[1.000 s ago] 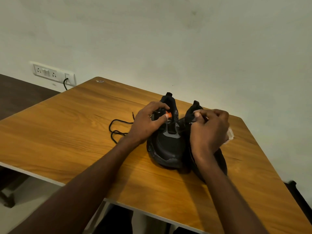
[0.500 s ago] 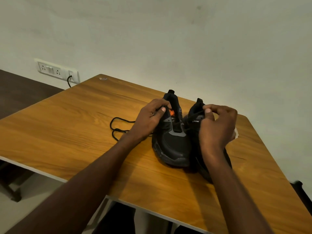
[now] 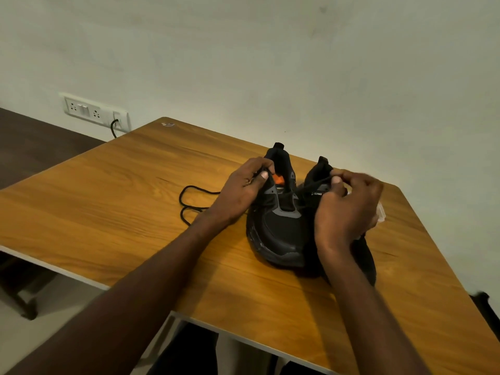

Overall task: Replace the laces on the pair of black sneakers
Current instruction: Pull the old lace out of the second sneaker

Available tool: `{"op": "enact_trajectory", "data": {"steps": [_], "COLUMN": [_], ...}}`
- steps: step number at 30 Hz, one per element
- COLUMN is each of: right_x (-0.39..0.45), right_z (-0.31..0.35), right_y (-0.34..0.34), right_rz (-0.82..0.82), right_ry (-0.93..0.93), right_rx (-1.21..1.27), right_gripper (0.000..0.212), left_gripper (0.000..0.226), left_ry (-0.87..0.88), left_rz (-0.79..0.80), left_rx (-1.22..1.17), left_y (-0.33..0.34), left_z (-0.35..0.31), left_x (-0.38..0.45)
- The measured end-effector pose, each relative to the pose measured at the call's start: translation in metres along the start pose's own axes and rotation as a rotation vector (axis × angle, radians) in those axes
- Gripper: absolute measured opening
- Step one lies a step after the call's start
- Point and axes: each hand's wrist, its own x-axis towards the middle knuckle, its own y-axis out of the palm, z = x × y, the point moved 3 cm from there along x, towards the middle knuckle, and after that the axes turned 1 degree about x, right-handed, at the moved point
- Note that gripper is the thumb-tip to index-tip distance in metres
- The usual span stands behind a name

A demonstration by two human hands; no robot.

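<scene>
Two black sneakers (image 3: 281,226) sit side by side near the far right corner of a wooden counter (image 3: 121,212). The left hand (image 3: 238,193) pinches a lace end at the left sneaker's collar; the right hand (image 3: 349,209) pinches a lace at the right sneaker. A loose black lace (image 3: 189,204) lies beside them, toward the counter's left edge.

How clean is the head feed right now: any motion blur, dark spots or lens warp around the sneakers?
Head view: the right hand is smeared by motion blur at its knuckles; the left hand is sharper; the two black sneakers lose detail in dim warm light; the wooden table edges splay from wide-angle distortion; the black lace reads clearly.
</scene>
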Motion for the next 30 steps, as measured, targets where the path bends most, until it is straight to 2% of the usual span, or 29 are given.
{"op": "enact_trajectory", "data": {"steps": [2, 4, 6, 7, 9, 13, 16, 22, 25, 28, 30], "right_x": [0.005, 0.000, -0.007, -0.008, -0.009, -0.012, -0.007, 0.014, 0.019, 0.013, 0.010], "right_z": [0.010, 0.020, 0.023, 0.021, 0.015, 0.005, 0.001, 0.002, 0.000, 0.002, 0.002], "right_y": [0.001, 0.009, 0.020, 0.023, 0.024, 0.013, 0.009, -0.014, -0.034, -0.047, -0.052], "right_rz": [0.138, 0.436, 0.680, 0.716, 0.600, 0.167, 0.026, 0.062, 0.212, 0.369, 0.421], "right_ry": [-0.237, -0.470, -0.560, -0.554, -0.486, -0.187, -0.123, -0.209, -0.259, -0.310, -0.350], "right_rx": [-0.198, -0.349, -0.436, -0.447, -0.401, -0.256, -0.175, -0.180, -0.269, -0.542, -0.596], "right_gripper": [0.032, 0.037, 0.028, 0.022, 0.017, 0.017, 0.011, 0.011, 0.010, 0.009, 0.022], "left_gripper": [0.017, 0.017, 0.016, 0.016, 0.016, 0.016, 0.017, 0.016, 0.017, 0.030, 0.040], "left_ry": [0.002, 0.005, 0.013, 0.011, 0.004, 0.019, 0.030, 0.045, 0.072, 0.104, 0.136], "left_rz": [0.002, 0.007, 0.007, 0.005, 0.000, 0.004, -0.007, -0.001, 0.030, 0.075, 0.091], "left_rx": [-0.010, -0.028, -0.019, -0.015, -0.013, 0.023, 0.046, 0.061, 0.095, 0.184, 0.252], "left_y": [0.001, 0.002, 0.002, 0.002, 0.001, 0.002, 0.001, 0.002, 0.003, 0.008, 0.010], "left_z": [-0.002, -0.002, -0.002, -0.001, -0.001, -0.001, 0.000, -0.001, -0.004, -0.007, -0.013], "left_x": [0.000, 0.000, 0.000, 0.001, 0.001, 0.000, 0.000, 0.001, -0.001, -0.003, -0.006]}}
